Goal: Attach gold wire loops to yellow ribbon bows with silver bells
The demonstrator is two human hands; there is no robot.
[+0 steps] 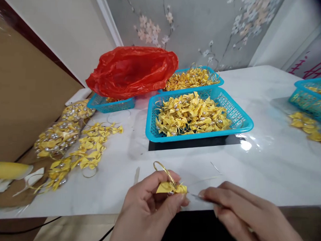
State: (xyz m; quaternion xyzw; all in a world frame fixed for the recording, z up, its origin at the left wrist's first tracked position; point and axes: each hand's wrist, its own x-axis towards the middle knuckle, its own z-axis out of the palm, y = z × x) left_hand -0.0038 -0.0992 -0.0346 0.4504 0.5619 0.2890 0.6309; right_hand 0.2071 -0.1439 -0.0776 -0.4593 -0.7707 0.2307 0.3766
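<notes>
My left hand (pixel 149 201) pinches a yellow bow (pixel 171 187) at the surface (pixel 266 166) edge; right hand (pixel 233 207) grips a thin tool (pixel 197 196) at it; basket (pixel 239 125) holds many bows, so likely midway.

Left hand (pixel 149 201) pinches a yellow bow (pixel 171 187) with a gold ring (pixel 162 168); right hand (pixel 233 207) holds a thin tool (pixel 197 196) at the bow. Behind, on the white tabletop (pixel 266 163): blue basket (pixel 239 118) of bows, red bag (pixel 133 72), loose bows (pixel 88 149) at left.

No readable text or labels anywhere.
</notes>
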